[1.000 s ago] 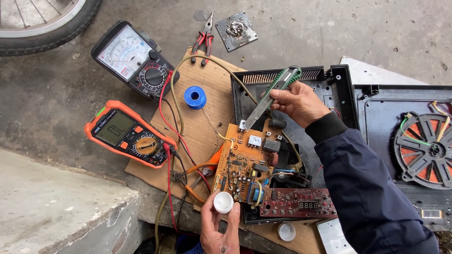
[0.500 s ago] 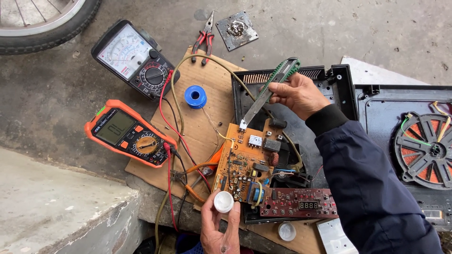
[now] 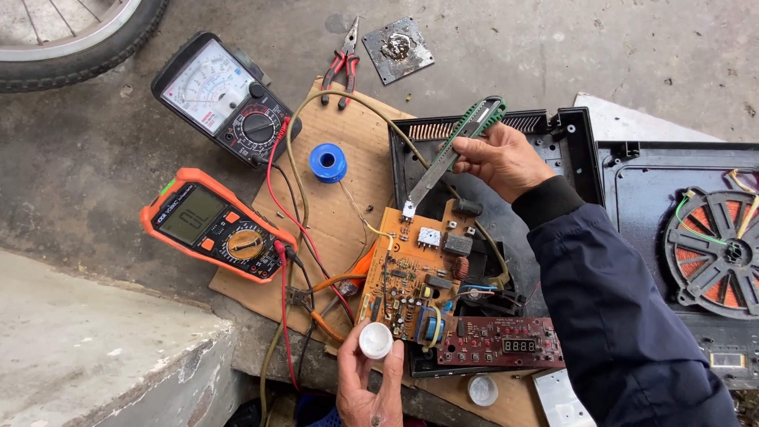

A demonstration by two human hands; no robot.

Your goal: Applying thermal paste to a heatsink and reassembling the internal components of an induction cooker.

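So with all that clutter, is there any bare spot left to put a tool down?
Yes: the brown cardboard sheet is bare between the blue solder spool and the red-handled pliers, and the grey concrete floor beyond lies open. Around the orange circuit board, wires and meters crowd everything.

Circuit board [image 3: 419,289] lies on cardboard [image 3: 348,198]; two meters [image 3: 217,233] left, coil [image 3: 715,245] right.

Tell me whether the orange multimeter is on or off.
On: the orange multimeter shows dark digits on its grey screen, and red and black leads are plugged in beside its dial.
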